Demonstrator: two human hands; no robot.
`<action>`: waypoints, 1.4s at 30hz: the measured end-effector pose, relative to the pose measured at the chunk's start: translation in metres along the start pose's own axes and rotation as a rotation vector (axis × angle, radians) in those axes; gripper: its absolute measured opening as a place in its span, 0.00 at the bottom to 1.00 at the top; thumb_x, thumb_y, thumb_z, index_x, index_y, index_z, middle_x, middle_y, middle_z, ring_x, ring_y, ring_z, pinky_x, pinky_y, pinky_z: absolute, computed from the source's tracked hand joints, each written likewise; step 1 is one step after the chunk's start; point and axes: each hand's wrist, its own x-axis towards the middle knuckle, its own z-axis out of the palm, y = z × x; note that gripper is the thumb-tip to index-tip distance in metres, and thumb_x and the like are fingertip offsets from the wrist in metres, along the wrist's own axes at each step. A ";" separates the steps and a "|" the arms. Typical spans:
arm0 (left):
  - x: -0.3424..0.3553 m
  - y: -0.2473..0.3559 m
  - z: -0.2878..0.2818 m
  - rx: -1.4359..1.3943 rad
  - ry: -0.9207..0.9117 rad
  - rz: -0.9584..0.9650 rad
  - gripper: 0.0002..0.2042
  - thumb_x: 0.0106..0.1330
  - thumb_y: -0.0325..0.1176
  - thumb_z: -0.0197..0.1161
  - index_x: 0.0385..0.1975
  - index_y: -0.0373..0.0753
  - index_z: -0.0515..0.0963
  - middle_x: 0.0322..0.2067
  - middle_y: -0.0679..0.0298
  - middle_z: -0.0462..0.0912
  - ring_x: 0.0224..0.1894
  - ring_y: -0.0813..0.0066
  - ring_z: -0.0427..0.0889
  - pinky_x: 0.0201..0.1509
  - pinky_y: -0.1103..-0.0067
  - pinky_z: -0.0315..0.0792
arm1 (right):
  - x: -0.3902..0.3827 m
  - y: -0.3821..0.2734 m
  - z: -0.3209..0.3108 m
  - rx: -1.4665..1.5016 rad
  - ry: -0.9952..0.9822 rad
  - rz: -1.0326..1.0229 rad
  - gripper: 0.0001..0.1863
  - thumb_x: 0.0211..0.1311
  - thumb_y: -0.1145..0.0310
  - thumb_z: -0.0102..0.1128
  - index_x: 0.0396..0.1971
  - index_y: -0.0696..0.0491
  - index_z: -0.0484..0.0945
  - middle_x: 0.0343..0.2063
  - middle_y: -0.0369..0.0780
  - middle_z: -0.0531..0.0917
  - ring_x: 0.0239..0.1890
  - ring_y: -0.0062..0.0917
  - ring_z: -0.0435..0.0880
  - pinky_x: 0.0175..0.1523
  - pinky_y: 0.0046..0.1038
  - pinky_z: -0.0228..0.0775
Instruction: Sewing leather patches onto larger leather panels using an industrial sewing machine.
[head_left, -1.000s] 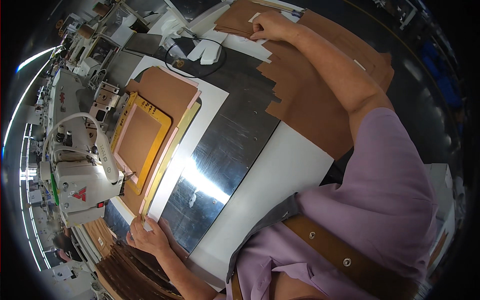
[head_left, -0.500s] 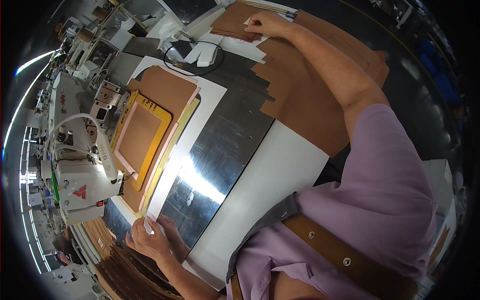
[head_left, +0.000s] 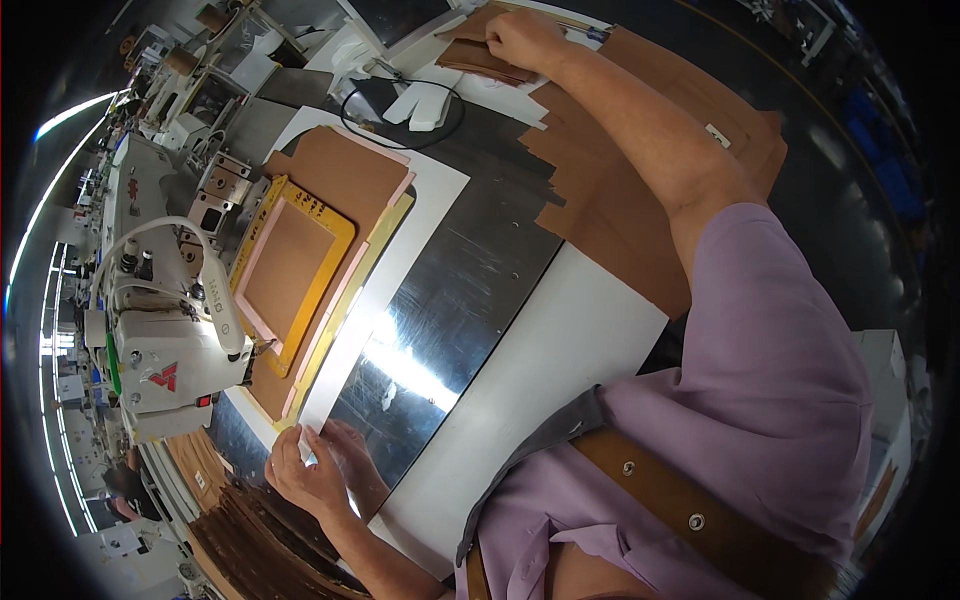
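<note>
My right hand [head_left: 525, 42] reaches to the far side, its fingers closed on the edge of a brown piece at the top of a stack of brown pieces [head_left: 480, 62]. At the lower left, my left hand [head_left: 308, 478] pinches the near end of a white sheet [head_left: 425, 205]. On that sheet lies a large brown panel [head_left: 355, 165] with pink and yellow strips along its edge. A yellow rectangular frame [head_left: 318, 290] rests on the panel, beside the head of a white sewing machine [head_left: 165, 365].
A shiny metal plate [head_left: 440, 300] fills the middle of the table, with a white strip on my side. Large brown sheets [head_left: 630, 190] overhang the right end. A black ring [head_left: 455, 120] and white pieces [head_left: 420, 105] lie at the back. Brown material [head_left: 250, 530] hangs at lower left.
The top of the brown stack, flat before, now looks lifted and shaded under my right hand. My left hand stays at the white sheet's end, fingers slightly shifted. The whole view has moved slightly.
</note>
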 end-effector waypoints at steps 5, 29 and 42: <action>0.030 0.047 -0.005 -0.802 -0.024 -0.173 0.10 0.70 0.30 0.65 0.43 0.30 0.83 0.41 0.57 0.87 0.46 0.69 0.84 0.54 0.73 0.74 | -0.032 -0.078 -0.052 0.293 0.192 -0.300 0.07 0.58 0.64 0.63 0.31 0.50 0.85 0.31 0.41 0.87 0.36 0.37 0.87 0.40 0.41 0.78; 0.068 -0.018 0.063 -1.255 0.013 -0.643 0.07 0.66 0.30 0.72 0.38 0.33 0.84 0.29 0.68 0.84 0.30 0.86 0.79 0.34 0.87 0.73 | -0.007 -0.312 0.023 1.057 -0.603 -0.812 0.09 0.66 0.66 0.67 0.30 0.55 0.82 0.23 0.34 0.83 0.26 0.15 0.77 0.34 0.24 0.69; 0.156 -0.112 0.135 -1.334 -0.056 -0.447 0.09 0.71 0.27 0.62 0.46 0.30 0.81 0.43 0.58 0.85 0.46 0.71 0.83 0.53 0.76 0.76 | 0.048 -0.392 0.088 0.856 -0.412 -0.744 0.11 0.59 0.58 0.71 0.32 0.51 0.87 0.30 0.39 0.88 0.35 0.32 0.87 0.41 0.35 0.77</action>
